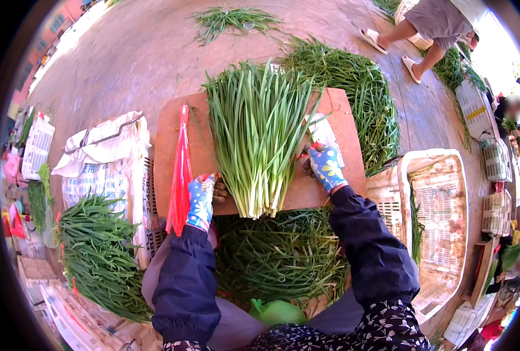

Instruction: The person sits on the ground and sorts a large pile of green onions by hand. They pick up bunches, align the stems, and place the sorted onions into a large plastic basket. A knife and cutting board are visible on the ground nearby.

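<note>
A thick bundle of long green leafy stalks, like garlic chives (260, 131), lies on a brown board (168, 131), its pale stem ends towards me. My left hand (204, 199), in a blue flowered glove with dark fingers, is beside the stems on the left; whether it grips anything is unclear. My right hand (326, 166), gloved alike, is at the bundle's right side, with a bit of red at its fingertips, its hold unclear. Red plastic strips (182, 175) lie at the board's left, partly by my left hand. A whitish packet or cloth (326, 131) lies under my right hand.
Loose greens (282, 254) are heaped below the board, with another heap (356, 87) beyond it. A dirty white plastic crate (440, 219) stands at right. Tied green bundles (97, 259) lie at left near a white sack (97, 175). A person (435, 26) is at upper right.
</note>
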{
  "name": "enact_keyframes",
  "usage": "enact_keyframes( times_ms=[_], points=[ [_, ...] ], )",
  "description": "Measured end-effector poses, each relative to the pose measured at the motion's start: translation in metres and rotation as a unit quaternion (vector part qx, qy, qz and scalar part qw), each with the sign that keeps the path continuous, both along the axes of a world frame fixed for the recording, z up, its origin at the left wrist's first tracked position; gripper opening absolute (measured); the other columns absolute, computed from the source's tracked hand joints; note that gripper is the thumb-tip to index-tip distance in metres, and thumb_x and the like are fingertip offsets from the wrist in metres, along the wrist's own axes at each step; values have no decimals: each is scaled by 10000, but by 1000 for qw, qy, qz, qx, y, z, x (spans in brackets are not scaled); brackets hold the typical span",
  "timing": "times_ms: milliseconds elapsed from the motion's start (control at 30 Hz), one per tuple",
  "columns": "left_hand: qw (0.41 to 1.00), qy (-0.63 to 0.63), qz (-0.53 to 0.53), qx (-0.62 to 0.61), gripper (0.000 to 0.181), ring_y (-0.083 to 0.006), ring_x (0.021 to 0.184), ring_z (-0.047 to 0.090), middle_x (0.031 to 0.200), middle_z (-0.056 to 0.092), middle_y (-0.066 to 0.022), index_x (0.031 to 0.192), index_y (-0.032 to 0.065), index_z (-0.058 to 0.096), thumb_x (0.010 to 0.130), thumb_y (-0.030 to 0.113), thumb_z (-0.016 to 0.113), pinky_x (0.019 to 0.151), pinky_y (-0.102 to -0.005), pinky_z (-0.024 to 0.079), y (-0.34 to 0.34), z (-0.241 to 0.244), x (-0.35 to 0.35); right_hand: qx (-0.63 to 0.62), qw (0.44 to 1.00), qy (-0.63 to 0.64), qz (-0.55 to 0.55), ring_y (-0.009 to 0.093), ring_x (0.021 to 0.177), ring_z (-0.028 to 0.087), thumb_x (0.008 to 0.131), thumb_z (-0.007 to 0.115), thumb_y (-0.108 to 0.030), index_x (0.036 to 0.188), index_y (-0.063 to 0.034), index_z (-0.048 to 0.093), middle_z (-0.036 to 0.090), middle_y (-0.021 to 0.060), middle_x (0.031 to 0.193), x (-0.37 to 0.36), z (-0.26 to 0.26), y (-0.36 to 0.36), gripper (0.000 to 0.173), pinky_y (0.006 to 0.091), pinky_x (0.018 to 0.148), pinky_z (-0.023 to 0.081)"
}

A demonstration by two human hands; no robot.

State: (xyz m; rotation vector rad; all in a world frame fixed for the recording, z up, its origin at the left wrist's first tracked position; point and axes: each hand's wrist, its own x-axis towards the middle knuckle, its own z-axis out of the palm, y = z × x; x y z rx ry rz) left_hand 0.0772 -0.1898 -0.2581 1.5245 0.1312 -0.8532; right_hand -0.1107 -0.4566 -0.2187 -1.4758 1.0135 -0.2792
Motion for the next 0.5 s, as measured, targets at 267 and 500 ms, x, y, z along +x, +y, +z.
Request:
enact_keyframes(
  times_ms=[267,500],
  points=[
    [993,-36,-78,80,179,-204,468,586,683,611,-99,918,18,580,901,196,577,382,-308,470,-10,-1,18,-456,835,251,177,327,721,637,829,573,-330,877,-136,684,664,108,776,-21,15,-7,229,458,637,499],
    [937,-213,-169,219,195,-191,474,621,623,607,-79,819,-9,618,879,166,557,398,-302,491,-28,26,15,-490,758,322,284,333,681,626,826,563,-309,782,-139,670,639,120,697,-35,21,9,207,432,618,499]
  ],
)
